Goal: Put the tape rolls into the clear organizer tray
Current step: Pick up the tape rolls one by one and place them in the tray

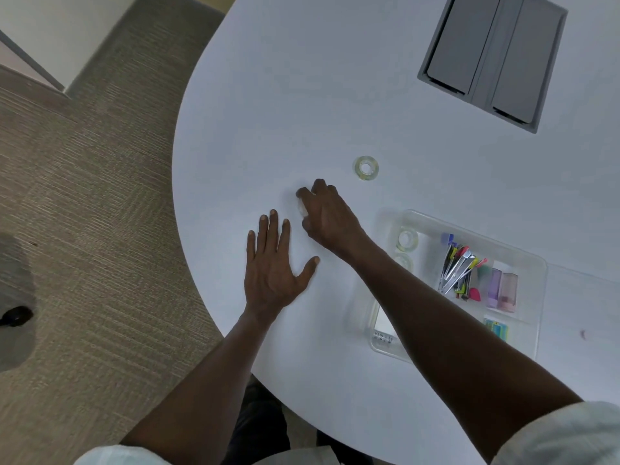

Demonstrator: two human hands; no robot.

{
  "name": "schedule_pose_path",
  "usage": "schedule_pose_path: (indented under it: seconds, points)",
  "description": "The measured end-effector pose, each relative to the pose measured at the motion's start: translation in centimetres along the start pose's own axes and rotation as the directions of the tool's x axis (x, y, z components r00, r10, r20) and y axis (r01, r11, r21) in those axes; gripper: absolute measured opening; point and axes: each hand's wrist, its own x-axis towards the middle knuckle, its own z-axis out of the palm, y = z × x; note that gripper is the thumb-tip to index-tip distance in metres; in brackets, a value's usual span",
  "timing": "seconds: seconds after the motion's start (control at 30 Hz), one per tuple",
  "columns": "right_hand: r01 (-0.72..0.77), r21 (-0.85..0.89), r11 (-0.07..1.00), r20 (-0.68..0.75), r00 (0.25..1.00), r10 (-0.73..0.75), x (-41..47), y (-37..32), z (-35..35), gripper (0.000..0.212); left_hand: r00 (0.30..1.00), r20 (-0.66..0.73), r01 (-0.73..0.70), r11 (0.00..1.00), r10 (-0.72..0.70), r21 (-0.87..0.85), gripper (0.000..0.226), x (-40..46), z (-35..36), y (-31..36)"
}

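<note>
My right hand (327,218) is curled over a clear tape roll (302,210) on the white table (268,95); only a sliver of the roll shows under the fingers. My left hand (273,266) lies flat on the table beside it, fingers spread, holding nothing. Another clear tape roll (366,167) lies loose on the table, beyond my right hand. The clear organizer tray (533,337) sits to the right, partly under my right forearm. In its near-left compartment lies one tape roll (407,239), with a second roll (404,261) below it half hidden by my arm.
The tray also holds several coloured clips and pens (459,270), two pink and purple boxes (503,292) and a label (384,327). A grey cable hatch (493,58) is set into the table at the back right. The table's curved edge runs close on the left, above carpet (84,196).
</note>
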Motion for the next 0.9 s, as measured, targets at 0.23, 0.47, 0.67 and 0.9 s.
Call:
schedule_pose_path:
  seconds: [0.23,0.47,0.67,0.9]
  points:
    - [-0.137,0.189,0.972,-0.24,0.954,0.181,-3.3,-0.8,-4.6,0.051,1.0,0.028,0.004,1.0,-0.005,0.02,0.088,0.0,-0.1,-0.1]
    - [-0.377,0.392,0.839,-0.341,0.788,0.513,-9.5,2.5,-7.4,0.053,0.999,0.042,0.006,1.0,-0.006,0.008,0.087,-0.1,-0.1,0.0]
    - [-0.515,0.347,0.784,-0.329,0.716,0.616,-13.1,6.5,-7.6,0.052,0.998,0.056,0.012,1.0,-0.012,0.009,0.087,-0.1,-0.1,0.0]
    - [-0.601,0.282,0.748,-0.154,0.741,0.654,-13.6,8.6,-6.3,0.051,0.998,0.062,0.013,1.0,-0.014,0.022,0.086,0.0,-0.3,0.1]
